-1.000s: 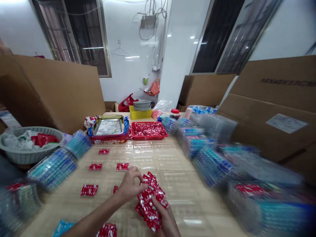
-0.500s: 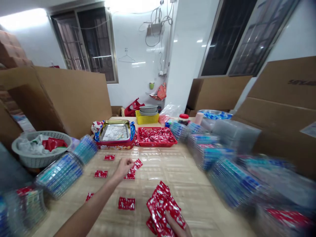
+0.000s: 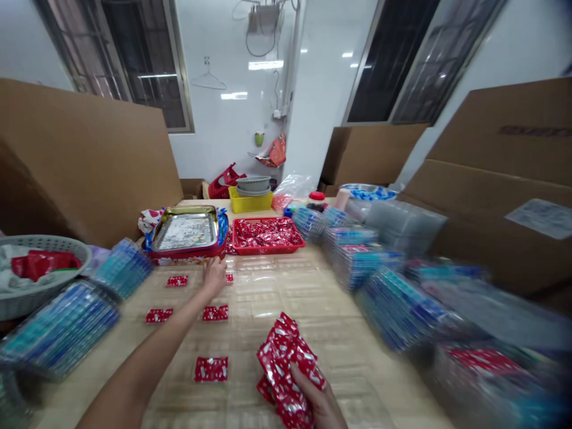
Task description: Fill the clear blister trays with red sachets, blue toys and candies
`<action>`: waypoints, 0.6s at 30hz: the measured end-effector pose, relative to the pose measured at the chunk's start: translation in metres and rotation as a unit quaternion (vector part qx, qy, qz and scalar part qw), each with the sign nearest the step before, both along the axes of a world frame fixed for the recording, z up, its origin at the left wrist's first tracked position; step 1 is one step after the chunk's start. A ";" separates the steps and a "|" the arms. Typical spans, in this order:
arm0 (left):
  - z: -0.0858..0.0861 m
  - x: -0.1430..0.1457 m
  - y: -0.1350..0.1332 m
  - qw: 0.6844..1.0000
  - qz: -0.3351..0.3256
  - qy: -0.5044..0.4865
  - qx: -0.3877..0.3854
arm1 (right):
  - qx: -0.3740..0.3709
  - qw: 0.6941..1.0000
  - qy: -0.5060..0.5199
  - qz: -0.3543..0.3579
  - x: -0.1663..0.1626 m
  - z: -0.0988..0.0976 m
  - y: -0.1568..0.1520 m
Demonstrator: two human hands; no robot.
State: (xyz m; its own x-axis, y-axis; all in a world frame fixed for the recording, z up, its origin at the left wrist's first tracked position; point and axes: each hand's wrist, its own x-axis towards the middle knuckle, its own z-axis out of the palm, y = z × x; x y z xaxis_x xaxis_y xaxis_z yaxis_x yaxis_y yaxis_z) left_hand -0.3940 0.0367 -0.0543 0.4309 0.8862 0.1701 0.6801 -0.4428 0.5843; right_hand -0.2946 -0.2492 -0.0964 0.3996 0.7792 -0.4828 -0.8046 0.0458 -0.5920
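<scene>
My right hand (image 3: pixel 315 396) grips a bunch of shiny red packets (image 3: pixel 286 363) with white marks, low in the middle of the view. My left hand (image 3: pixel 215 275) reaches far forward with its fingers pinched together. A small red packet (image 3: pixel 229 278) shows at its fingers, mostly covered by the hand. Nearer me, one packet (image 3: pixel 215 313) and another packet (image 3: pixel 211 369) lie flat in a column. To the left are a further packet (image 3: pixel 177 280) and one more packet (image 3: pixel 159 316). They rest on clear ridged plastic (image 3: pixel 268 298) spread over the table.
A red basket (image 3: pixel 268 250) full of red packets stands at the back, beside metal trays (image 3: pixel 185 229). Stacked clear plastic packs (image 3: pixel 67 328) line the left side; more stacks (image 3: pixel 397 307) line the right. Cardboard boxes (image 3: pixel 491 167) rise on both sides.
My left hand has carried a packet forward and left, beyond the packet lying in the middle column. My right hand still holds its bunch. The view has turned slightly right and down.
</scene>
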 end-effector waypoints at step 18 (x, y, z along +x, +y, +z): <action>0.033 0.052 -0.148 0.893 -0.162 -0.195 -0.372 | 0.054 0.998 0.034 -0.019 0.017 0.016 -0.007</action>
